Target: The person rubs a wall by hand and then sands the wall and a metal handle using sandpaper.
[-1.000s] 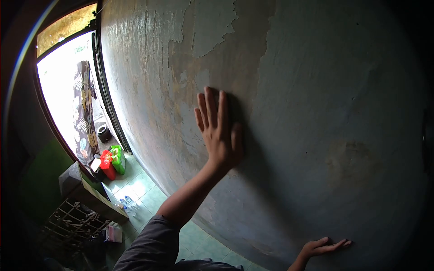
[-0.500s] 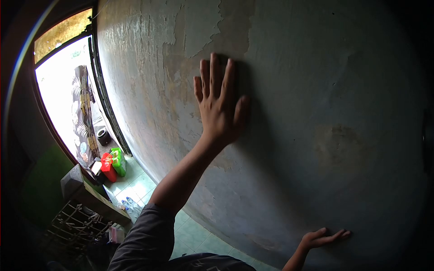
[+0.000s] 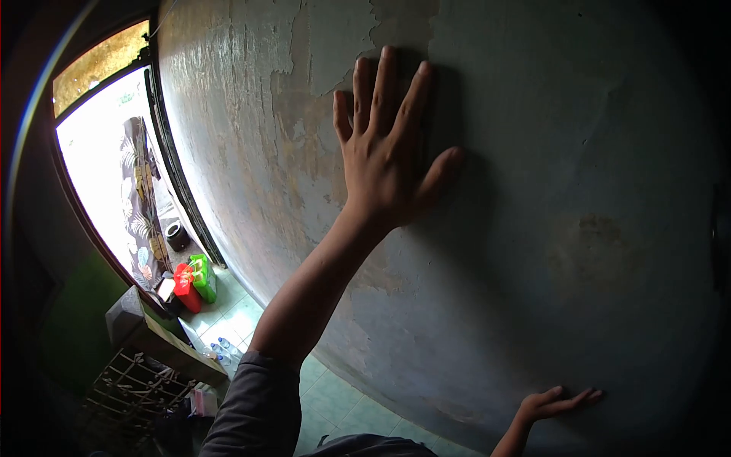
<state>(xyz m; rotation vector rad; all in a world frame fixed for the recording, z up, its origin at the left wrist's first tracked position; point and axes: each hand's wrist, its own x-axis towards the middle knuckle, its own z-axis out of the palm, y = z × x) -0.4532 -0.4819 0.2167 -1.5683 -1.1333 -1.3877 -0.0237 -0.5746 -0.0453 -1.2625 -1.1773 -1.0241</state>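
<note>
Your left hand (image 3: 388, 152) lies flat against the wall (image 3: 579, 152), high up, with the arm stretched out from a dark sleeve (image 3: 255, 411). Its grip is wide: the fingers are spread and straight, the thumb is splayed out to the right, and it holds nothing. The palm covers the edge of a patch of peeling paint (image 3: 320, 99), where the grey-green coat has flaked away to a brownish layer.

Your right hand (image 3: 557, 404) touches the same wall low down, near the bottom edge of the view and well apart from the left. Its grip is wide too, with the fingers stretched out to the right against the plaster and nothing held.

The wall fills most of your view and runs off to the left as far as a bright doorway (image 3: 99, 152), where a leaf-patterned cloth (image 3: 141, 190) hangs. At the foot of the doorway a red bag (image 3: 185, 288) and a green bag (image 3: 202, 276) stand side by side on the tiled floor (image 3: 335, 396). A few water bottles (image 3: 221, 349) lie near them, and a wire rack (image 3: 129, 377) sits in the dark corner below.
</note>
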